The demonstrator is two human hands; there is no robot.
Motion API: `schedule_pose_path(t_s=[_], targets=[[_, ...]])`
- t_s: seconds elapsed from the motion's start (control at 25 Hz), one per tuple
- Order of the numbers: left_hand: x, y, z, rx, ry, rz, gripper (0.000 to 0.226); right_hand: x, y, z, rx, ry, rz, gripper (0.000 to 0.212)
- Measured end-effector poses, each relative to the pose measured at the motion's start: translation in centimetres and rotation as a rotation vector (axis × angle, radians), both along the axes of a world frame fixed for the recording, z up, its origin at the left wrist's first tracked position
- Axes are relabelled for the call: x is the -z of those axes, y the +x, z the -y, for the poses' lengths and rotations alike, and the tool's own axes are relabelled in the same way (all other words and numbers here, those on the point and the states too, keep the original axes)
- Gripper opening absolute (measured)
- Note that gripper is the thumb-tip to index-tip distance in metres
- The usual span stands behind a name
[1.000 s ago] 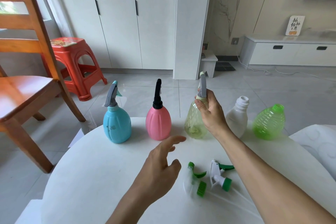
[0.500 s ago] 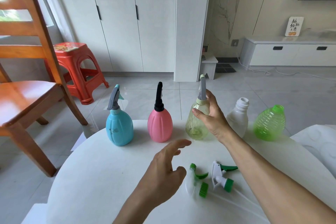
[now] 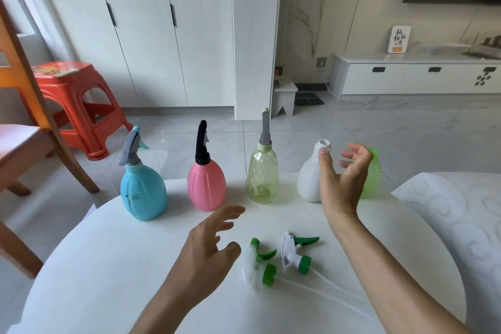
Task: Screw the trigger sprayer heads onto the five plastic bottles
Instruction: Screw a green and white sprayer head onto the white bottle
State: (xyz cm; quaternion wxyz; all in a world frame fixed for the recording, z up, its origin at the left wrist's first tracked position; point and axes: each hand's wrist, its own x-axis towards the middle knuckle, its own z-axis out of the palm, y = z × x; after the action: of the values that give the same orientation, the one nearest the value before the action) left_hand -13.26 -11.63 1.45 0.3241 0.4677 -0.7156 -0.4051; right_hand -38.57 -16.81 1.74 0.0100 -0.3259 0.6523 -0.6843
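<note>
Both hands empty, fingers spread: right hand (image 3: 342, 179) at uncapped white bottle (image 3: 310, 182), left hand (image 3: 208, 249) hovering beside two loose sprayer heads (image 3: 279, 257) on surface (image 3: 108, 266). Blue, pink, yellow bottles capped.

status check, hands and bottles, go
Both hands empty: left hand over table, right hand open at white bottle. White and green bottle uncapped; two sprayer heads loose on table. Nothing blocking.

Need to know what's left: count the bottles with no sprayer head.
2, both at the row's right end: the white bottle with its open neck, and the green bottle partly hidden behind the right hand.
</note>
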Motion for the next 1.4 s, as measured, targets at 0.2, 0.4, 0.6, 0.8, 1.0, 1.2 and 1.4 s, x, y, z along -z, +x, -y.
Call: schedule_pose_path(t_s=[0.2,0.4,0.6,0.8,1.0,1.2,1.4], targets=[[0.2,-0.2,0.1,-0.03,-0.003,0.029,0.055,1.9,-2.4,2.7,-0.184,0.492,-0.004,0.046],[0.3,-0.6,0.0,-0.035,-0.066,-0.005,0.045,-1.1,-2.5,-0.7,-0.106,0.214,-0.004,0.027],[-0.2,-1.3,-1.1,0.094,-0.194,0.009,0.112,-3.2,3.1,-8.2,-0.558,0.13,0.149,0.021],[-0.3,-1.1,-2.3,0.02,-0.318,0.142,0.097,-2.2,7.0,-10.9,-1.007,0.244,0.537,0.021],[-0.3,1.1,-1.2,-0.168,-0.37,0.201,0.086,-0.5,5.0,-10.1,-0.645,0.736,-0.335,0.021],[0.7,1.9,-0.5,-0.165,-0.584,0.38,0.092,3.6,8.9,-10.7,-0.631,1.047,-0.987,0.031],[0.7,1.7,-0.1,-0.179,-0.823,0.397,0.082,4.8,9.3,-10.4,-0.479,0.979,-1.104,0.037]])
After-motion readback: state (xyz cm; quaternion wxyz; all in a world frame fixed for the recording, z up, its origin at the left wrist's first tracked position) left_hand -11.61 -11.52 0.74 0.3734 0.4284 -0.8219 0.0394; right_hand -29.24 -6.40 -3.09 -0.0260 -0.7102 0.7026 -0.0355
